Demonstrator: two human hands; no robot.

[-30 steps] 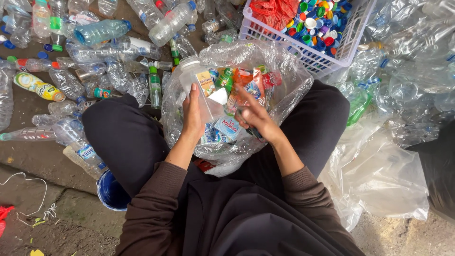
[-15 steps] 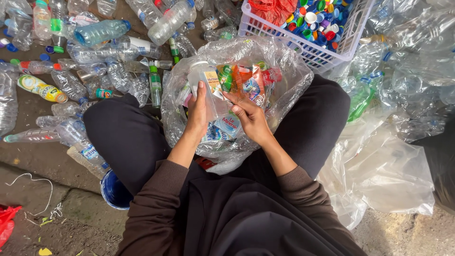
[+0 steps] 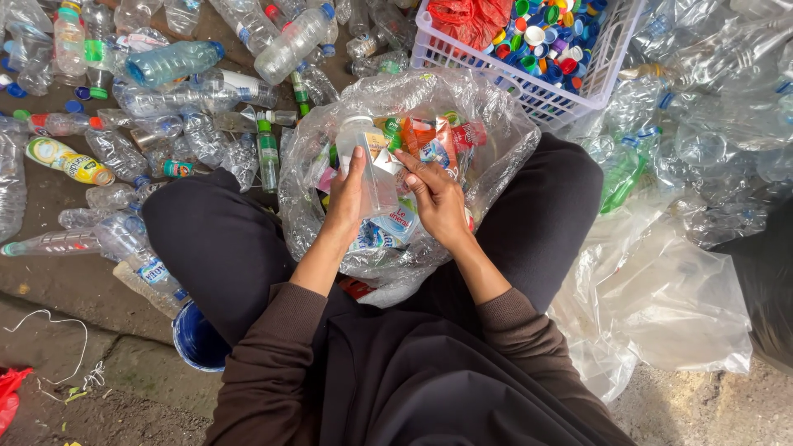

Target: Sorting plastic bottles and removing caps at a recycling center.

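My left hand [image 3: 347, 194] grips a clear plastic bottle [image 3: 361, 144] upright over a clear plastic bag [image 3: 504, 136] that rests between my knees. My right hand [image 3: 438, 198] pinches the bottle's loose label [image 3: 388, 165] at its right side. The bag holds several torn coloured labels [image 3: 429, 136] in red, orange, green and blue. My dark trousers and brown sleeves frame the bag on both sides.
A white plastic basket [image 3: 529, 95] full of coloured bottle caps stands behind the bag. Several empty bottles [image 3: 173, 62] lie scattered at the left and back. Crushed clear bottles [image 3: 710, 124] pile at the right, above clear plastic sheets [image 3: 652, 306]. A blue bucket [image 3: 198, 339] sits under my left leg.
The bottle has risen more upright in my left hand. My right hand has shifted onto the label at its side. The view has drifted slightly.
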